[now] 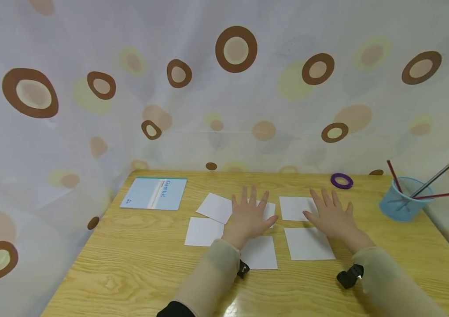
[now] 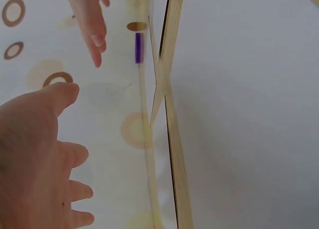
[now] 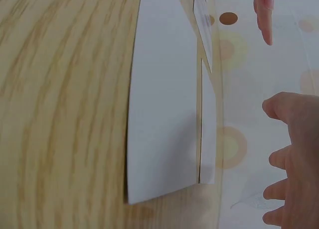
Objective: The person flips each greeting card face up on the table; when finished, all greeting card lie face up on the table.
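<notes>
My left hand lies flat, fingers spread, over white paper squares set in two rows on the wooden surface; my right hand lies likewise, grasping nothing; blue booklet far left; purple tape ring and pencil cup right.

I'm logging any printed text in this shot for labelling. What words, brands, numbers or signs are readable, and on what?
"Gambit": on the light blue booklet at the far left of the table, printed sideways.
A thin line of smaller print and a small mark on the same booklet: too small to read.
The white paper sheets under and around the left hand and right hand: no text shows.
</notes>
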Motion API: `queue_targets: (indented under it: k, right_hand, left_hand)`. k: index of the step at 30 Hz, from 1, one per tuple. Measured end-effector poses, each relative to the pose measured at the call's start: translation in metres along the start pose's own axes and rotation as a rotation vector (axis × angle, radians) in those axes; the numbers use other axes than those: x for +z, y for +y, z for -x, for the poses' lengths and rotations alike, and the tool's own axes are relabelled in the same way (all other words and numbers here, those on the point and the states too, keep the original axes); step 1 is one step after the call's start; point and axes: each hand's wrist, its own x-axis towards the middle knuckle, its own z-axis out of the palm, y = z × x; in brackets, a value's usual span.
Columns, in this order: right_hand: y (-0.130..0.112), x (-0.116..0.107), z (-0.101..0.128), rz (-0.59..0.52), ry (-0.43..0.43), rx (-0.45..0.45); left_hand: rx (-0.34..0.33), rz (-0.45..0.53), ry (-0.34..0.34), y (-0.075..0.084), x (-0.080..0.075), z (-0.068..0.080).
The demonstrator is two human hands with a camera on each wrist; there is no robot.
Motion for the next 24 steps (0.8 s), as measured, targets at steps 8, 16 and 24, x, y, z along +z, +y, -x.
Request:
queue_targets:
  k: [8, 16, 24]
  right_hand:
    - [0.010, 0.002, 0.001, 0.025, -0.020, -0.012]
    - [0.026, 0.008, 0.000, 0.030, -0.046, 0.010]
    - [0.038, 0.011, -0.004, 0.021, -0.076, 0.011]
  left_hand:
    - [0.004, -0.043, -0.036, 0.021, 0.000, -0.002]
    - [0.000, -0.028, -0.083, 0.028, 0.005, -0.009]
    - [-0.010, -0.001, -0.118, 0.028, 0.011, -0.007]
